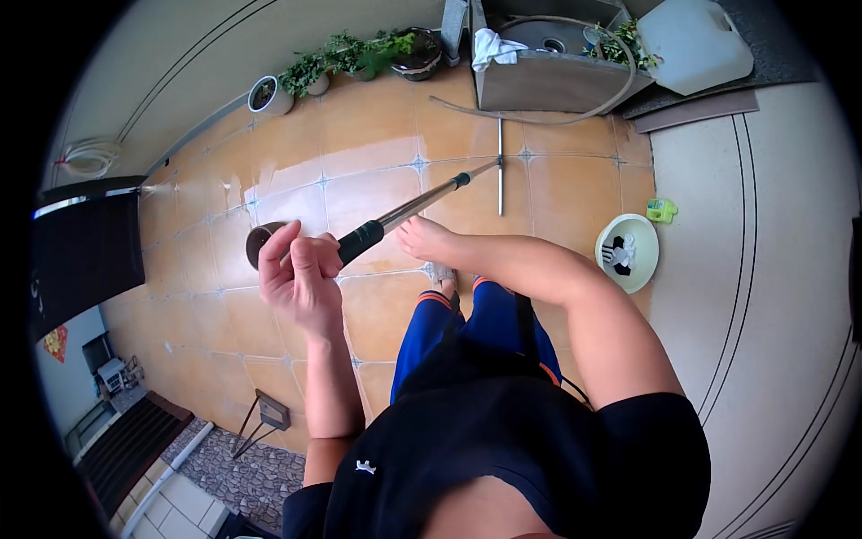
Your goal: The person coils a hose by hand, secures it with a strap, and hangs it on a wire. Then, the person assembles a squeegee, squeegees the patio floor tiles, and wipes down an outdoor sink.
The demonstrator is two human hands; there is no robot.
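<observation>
A floor squeegee (422,208) with a long metal pole runs diagonally away from me. Its thin straight head (500,190) lies across the tiles near the sink. My left hand (303,274) is closed around the top end of the dark green grip (361,241), palm turned up, with the index finger curled a little off it. Lower down, my right hand (426,241) is closed at the pole just past the grip; its fingertips are partly hidden. Wet, shiny patches (359,162) show on the orange tiles.
Potted plants (346,56) line the far wall. A metal sink (566,81) with a hose and white cloth stands beyond the squeegee head. At right sit a pale basin (648,260) with cloths and a green bottle (662,211). A brown pot (258,247) is behind my left hand.
</observation>
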